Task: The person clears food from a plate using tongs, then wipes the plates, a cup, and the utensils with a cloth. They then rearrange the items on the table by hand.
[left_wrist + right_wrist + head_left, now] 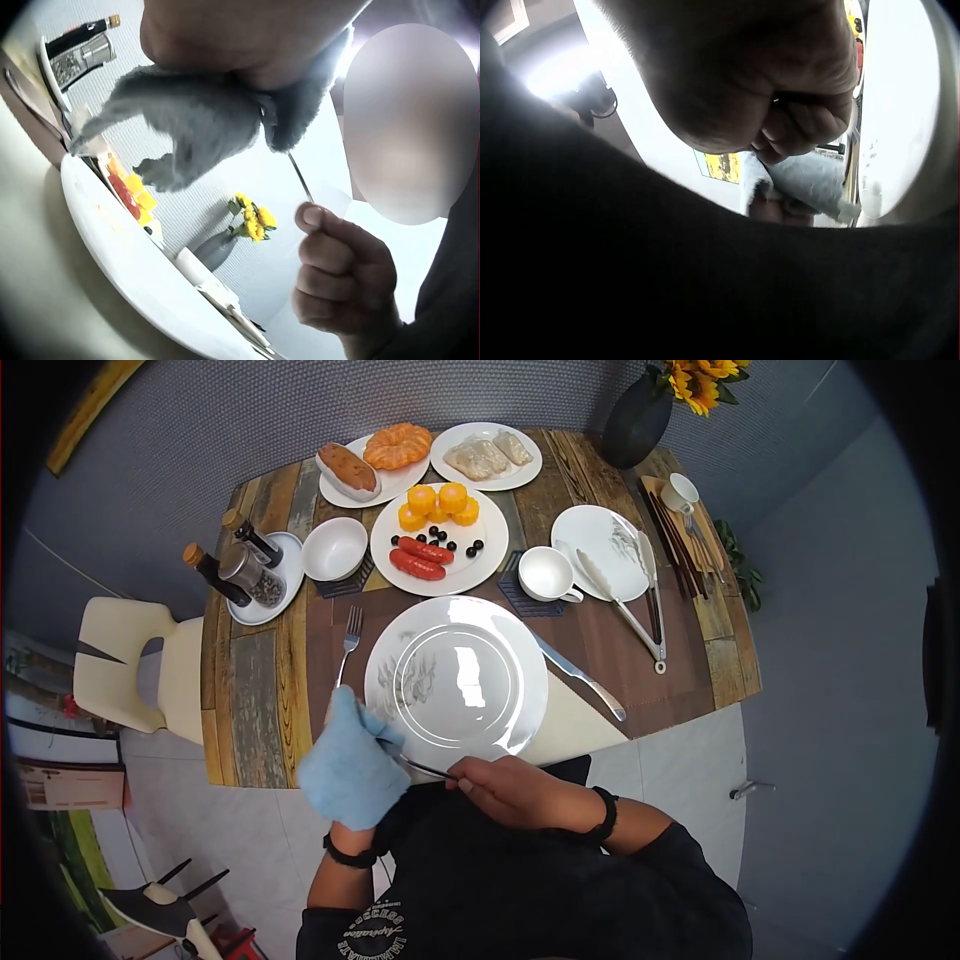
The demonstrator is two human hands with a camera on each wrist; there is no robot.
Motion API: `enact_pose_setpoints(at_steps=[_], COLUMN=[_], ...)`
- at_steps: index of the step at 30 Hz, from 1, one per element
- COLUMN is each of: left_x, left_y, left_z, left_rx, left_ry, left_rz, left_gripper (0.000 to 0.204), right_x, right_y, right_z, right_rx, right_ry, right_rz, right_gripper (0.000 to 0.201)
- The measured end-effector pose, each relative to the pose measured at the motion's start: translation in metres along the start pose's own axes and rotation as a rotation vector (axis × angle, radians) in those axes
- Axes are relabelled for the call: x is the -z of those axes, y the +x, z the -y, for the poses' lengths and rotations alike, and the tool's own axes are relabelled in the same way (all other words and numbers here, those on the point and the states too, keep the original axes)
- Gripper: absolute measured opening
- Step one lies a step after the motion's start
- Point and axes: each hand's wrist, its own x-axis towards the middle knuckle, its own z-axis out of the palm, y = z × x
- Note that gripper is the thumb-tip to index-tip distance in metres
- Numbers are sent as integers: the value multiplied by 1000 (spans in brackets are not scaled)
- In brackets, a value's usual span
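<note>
A light blue cloth [214,124] covers most of my left hand [352,770], which grips it around one end of a thin metal utensil [425,768]. My right hand [510,790] pinches the other end between thumb and curled fingers, at the near edge of a large white plate [455,680]. The cloth hides the utensil's far end, so its kind cannot be told. In the right wrist view my right hand [802,120] is curled beside the cloth. A fork [352,630] lies left of the plate, a table knife [580,678] right of it.
Behind the plate stand a white bowl [335,549], a cup [546,574] and a plate of sausages [418,565] and corn. Tongs [635,625] rest partly on a smaller plate [590,525] at the right. Seasoning bottles [252,575] stand at the left, a flower vase [637,422] at the back.
</note>
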Motion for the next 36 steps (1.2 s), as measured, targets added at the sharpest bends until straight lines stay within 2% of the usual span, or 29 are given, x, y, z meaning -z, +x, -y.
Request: enact_pose_setpoints(at_steps=[1, 2, 3, 5, 6, 8, 9, 12, 14, 16, 21, 22, 26, 28, 29, 31, 32, 35, 36], left_x=[-4, 2, -2, -12, -8, 4, 4, 6, 5, 3, -10, -14, 0, -1, 0, 3, 20, 36, 33], left_y=[-1, -10, -10, -9, -9, -6, -4, 0, 2, 1, -6, -4, 0, 7, 10, 13, 17, 24, 21], left_z=[-5, -21, -20, -15, -14, -13, -5, 11, 1, -8, -16, -15, -18, -5, 2, 11, -3, -9, -13], left_rx=[35, -100, -98, -294, -291, -139, -142, -203, -155, -104, -279, -175, -184, -163, -162, -129, 108, 134, 159], left_ry=[-115, -28, -25, -185, -183, 76, 73, -1, -14, -23, -163, -209, -191, 75, 79, -34, -44, -34, -123], left_rz=[31, -104, -107, -273, -272, -3, 0, -91, -89, -91, -121, -46, 6, -175, -174, -343, -290, -313, -253], left_gripper=[34, 42, 42, 54, 54, 58, 58, 29, 32, 36, 46, 70, 65, 49, 49, 49, 53, 53, 59], right_x=[-1, -1, -1, -1, 0, 3, 6, 3, 0, -1, -5, -4, 4, 5, 5, 6, 6, 3, 2], right_y=[1, 3, 5, 7, 5, 2, 1, -2, -1, 2, 5, 5, 7, 9, 9, 8, 8, 5, 6], right_z=[0, 1, 1, 0, 0, 0, 1, -5, -6, -5, -11, -12, -3, -1, -1, -1, -4, -12, -13], right_rx=[5, 9, -4, -16, -42, -73, -71, -38, -2, -55, -1, -15, -79, -63, -62, -112, -109, -93, -91], right_ry=[16, 17, 23, 29, 49, 67, 57, 27, 12, 12, 74, 108, 76, 88, 93, 135, 132, 192, 233], right_rz=[-26, -23, -28, -30, -11, 6, 24, 3, -34, -28, -82, -96, -27, -22, -21, 8, 11, -17, -48], right_gripper=[18, 18, 18, 18, 18, 19, 18, 18, 18, 17, 17, 17, 17, 17, 17, 17, 17, 19, 19])
